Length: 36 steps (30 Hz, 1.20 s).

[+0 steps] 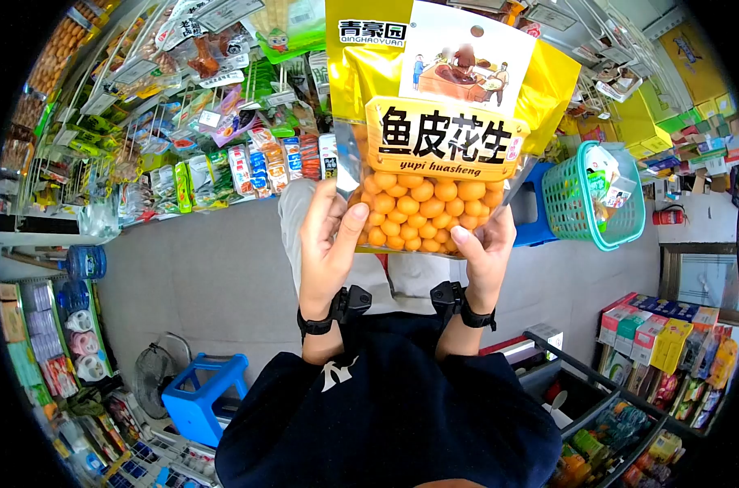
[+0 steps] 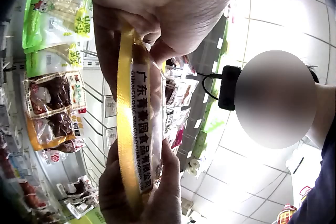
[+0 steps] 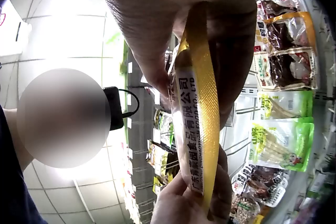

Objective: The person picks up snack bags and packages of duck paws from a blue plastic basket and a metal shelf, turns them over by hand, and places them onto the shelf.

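Observation:
A yellow and white bag of coated peanuts point(image 1: 434, 138) is held up in front of the body, its printed front facing the head camera. Round orange-yellow peanuts show through the clear window in its lower part. My left hand point(image 1: 327, 244) grips the lower left corner, thumb on the front and fingers behind. At the lower right corner my right hand point(image 1: 487, 252) pinches the bag in the same way. Both wrist views look along the bag's bottom edge, where the bag point(image 2: 137, 124) shows a yellow seam and a white strip of black print.
Packed snack shelves point(image 1: 223, 154) stand ahead. A green basket point(image 1: 595, 195) with packages sits on a blue stool point(image 1: 536, 207) to the right. Another blue stool point(image 1: 207, 390) and a wire-guard fan point(image 1: 154, 378) are at the lower left. Boxed goods point(image 1: 654, 337) line the right side.

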Available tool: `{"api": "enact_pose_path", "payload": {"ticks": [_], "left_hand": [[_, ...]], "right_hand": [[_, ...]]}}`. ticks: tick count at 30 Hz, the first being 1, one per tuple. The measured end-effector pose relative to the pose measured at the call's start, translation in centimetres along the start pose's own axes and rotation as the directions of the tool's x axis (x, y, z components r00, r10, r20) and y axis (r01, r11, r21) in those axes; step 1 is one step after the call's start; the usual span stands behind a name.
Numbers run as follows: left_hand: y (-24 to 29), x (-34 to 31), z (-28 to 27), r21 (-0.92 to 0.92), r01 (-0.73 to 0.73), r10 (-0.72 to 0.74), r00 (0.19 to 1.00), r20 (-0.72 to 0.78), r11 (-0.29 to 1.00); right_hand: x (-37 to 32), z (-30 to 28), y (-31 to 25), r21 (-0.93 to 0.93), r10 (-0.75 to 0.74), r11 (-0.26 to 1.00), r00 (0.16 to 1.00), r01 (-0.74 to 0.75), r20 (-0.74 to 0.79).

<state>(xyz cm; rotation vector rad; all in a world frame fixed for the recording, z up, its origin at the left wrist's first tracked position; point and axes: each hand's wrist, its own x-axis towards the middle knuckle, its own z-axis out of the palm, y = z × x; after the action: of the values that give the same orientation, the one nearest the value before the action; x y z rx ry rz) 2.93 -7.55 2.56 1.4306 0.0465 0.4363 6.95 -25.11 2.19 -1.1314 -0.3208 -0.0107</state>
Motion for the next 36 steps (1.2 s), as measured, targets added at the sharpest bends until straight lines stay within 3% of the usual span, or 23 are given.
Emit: {"api": "enact_pose_path", "payload": {"ticks": [9,14,25,36], "left_hand": [[-0.7,-0.1,-0.6,-0.023,0.008,-0.01,0.996,-0.093,1.0],[-0.8,-0.1,-1.2,0.011,-0.071,0.071,0.982,-0.175,0.997],[0.4,-0.3,-2.9,0.028,-0.13,0.133,0.956,-0.261,0.991],[2.0,-0.3,-7.0,0.092,-0.165,0.187,0.92,-0.345,0.982]], "right_hand": [[0.0,0.5,0.6,0.006,0.047,0.999,0.997,-0.048,0.061],[0.1,1.1,1.0,0.025,0.046,0.998,0.991,-0.049,0.122],[-0.2,2.5,1.3,-0.143,0.219,0.971,0.956,-0.193,0.197],[0.5,7.1,3.4,-0.131,0.171,0.982,0.941,-0.138,0.291]]}}
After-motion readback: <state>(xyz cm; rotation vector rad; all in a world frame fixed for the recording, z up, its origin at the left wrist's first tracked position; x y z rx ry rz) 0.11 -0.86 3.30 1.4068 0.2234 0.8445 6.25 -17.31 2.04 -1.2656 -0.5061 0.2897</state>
